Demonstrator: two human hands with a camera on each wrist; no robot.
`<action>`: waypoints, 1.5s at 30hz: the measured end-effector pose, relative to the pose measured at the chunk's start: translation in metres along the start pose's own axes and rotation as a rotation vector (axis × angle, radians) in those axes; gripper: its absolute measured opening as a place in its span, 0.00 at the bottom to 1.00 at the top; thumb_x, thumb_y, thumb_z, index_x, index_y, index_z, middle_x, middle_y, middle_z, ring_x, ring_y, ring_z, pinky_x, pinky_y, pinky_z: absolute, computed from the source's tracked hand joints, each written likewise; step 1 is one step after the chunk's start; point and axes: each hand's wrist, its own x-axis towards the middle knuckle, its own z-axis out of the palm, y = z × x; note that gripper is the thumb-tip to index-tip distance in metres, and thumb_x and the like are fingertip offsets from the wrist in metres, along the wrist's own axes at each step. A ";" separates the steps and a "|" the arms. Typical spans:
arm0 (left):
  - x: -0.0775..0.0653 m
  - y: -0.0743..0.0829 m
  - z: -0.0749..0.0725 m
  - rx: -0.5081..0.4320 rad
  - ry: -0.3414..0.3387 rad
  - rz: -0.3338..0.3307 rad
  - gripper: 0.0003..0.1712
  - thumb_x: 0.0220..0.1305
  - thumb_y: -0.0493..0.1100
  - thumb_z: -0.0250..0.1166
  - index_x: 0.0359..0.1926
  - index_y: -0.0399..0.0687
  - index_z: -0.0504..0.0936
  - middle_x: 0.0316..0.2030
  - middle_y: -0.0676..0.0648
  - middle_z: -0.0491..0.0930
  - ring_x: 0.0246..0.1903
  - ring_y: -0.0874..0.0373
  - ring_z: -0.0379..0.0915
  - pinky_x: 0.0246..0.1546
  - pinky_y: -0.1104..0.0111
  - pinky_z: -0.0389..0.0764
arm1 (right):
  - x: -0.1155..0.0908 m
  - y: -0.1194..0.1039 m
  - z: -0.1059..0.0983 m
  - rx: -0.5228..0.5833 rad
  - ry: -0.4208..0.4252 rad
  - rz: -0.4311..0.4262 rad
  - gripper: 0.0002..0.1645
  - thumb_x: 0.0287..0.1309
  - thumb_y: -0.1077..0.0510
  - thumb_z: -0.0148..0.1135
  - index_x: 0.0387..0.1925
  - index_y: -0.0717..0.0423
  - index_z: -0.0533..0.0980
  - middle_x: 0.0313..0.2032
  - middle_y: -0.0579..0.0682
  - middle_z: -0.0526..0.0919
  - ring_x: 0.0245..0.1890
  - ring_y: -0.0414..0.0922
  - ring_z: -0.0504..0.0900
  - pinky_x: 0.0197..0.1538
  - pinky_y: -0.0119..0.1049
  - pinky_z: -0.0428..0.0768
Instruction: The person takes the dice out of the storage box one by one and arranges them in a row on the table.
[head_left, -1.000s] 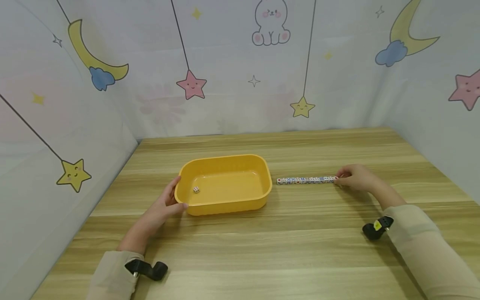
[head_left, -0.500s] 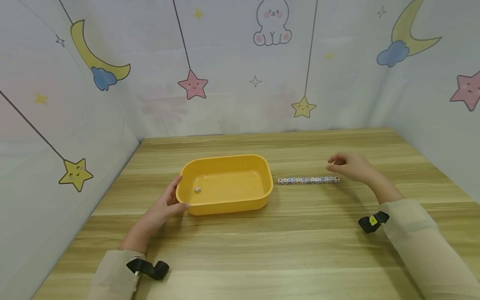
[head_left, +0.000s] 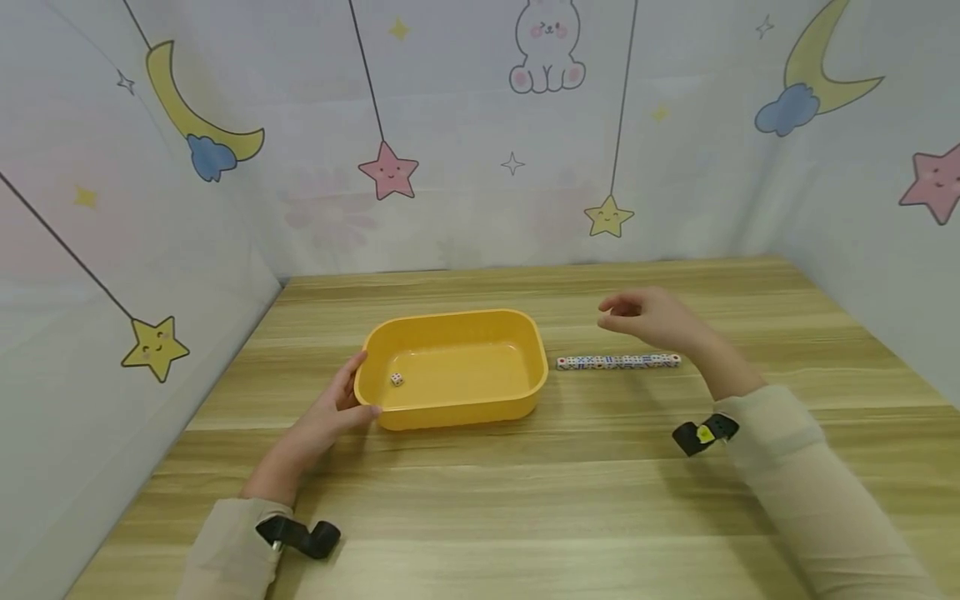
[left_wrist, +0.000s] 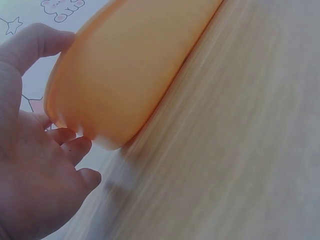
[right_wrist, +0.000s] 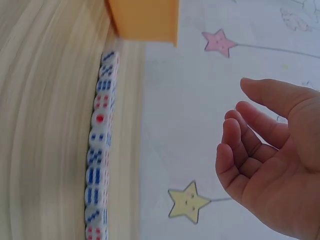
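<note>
A yellow plastic tray (head_left: 457, 415) stands left of centre on the table in the head view. One white die (head_left: 397, 379) lies inside it, near its left end. My left hand (head_left: 330, 414) grips the tray's left end; the left wrist view has the thumb at the rim and the fingertips against the outer wall. To the right of the tray, a straight row of white dice (head_left: 618, 362) with red and blue pips lies on the wood. Above and behind that row hovers my right hand (head_left: 651, 318), its fingers loosely curled and nothing between thumb and fingertips.
The wooden table (head_left: 480, 500) runs back to a white cloth backdrop (head_left: 450, 225) printed with stars and moons, which also rises at both sides. The near end of the dice row sits close to the tray's right wall.
My right hand has left the right end of the dice row, lifted, and moved left above it. My left hand keeps its grip on the tray. The dice row has stayed in place.
</note>
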 end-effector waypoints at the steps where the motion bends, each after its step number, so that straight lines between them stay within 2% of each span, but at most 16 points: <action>1: 0.000 0.000 0.000 -0.001 0.000 0.000 0.52 0.56 0.41 0.60 0.70 0.54 0.33 0.70 0.45 0.35 0.68 0.50 0.36 0.64 0.54 0.44 | 0.002 -0.004 0.002 0.012 -0.008 -0.006 0.30 0.54 0.38 0.54 0.50 0.54 0.72 0.46 0.51 0.77 0.46 0.47 0.74 0.49 0.44 0.73; 16: 0.001 0.002 0.001 -0.017 0.006 0.010 0.50 0.57 0.38 0.59 0.70 0.53 0.33 0.70 0.45 0.35 0.68 0.50 0.35 0.65 0.55 0.43 | 0.031 -0.055 0.032 0.087 -0.060 -0.047 0.26 0.54 0.39 0.55 0.49 0.49 0.73 0.42 0.45 0.78 0.43 0.44 0.75 0.48 0.40 0.75; 25: 0.000 0.002 0.001 -0.018 0.003 0.020 0.50 0.57 0.38 0.59 0.70 0.52 0.33 0.70 0.43 0.35 0.68 0.49 0.35 0.64 0.54 0.43 | 0.049 -0.077 0.056 0.174 -0.081 -0.120 0.24 0.54 0.44 0.58 0.48 0.52 0.75 0.39 0.45 0.79 0.40 0.43 0.75 0.46 0.38 0.75; 32: 0.000 0.001 0.000 -0.023 0.000 0.016 0.51 0.57 0.39 0.60 0.70 0.51 0.33 0.70 0.43 0.35 0.68 0.48 0.35 0.64 0.54 0.43 | 0.061 -0.093 0.077 0.166 -0.116 -0.174 0.22 0.54 0.48 0.59 0.47 0.56 0.76 0.36 0.45 0.80 0.37 0.42 0.75 0.41 0.35 0.75; 45: 0.002 -0.002 0.000 -0.027 0.004 0.019 0.50 0.57 0.37 0.58 0.70 0.50 0.33 0.70 0.43 0.34 0.68 0.48 0.33 0.65 0.53 0.42 | 0.080 -0.121 0.112 0.175 -0.177 -0.214 0.21 0.54 0.50 0.59 0.47 0.57 0.76 0.39 0.46 0.80 0.39 0.41 0.76 0.43 0.33 0.75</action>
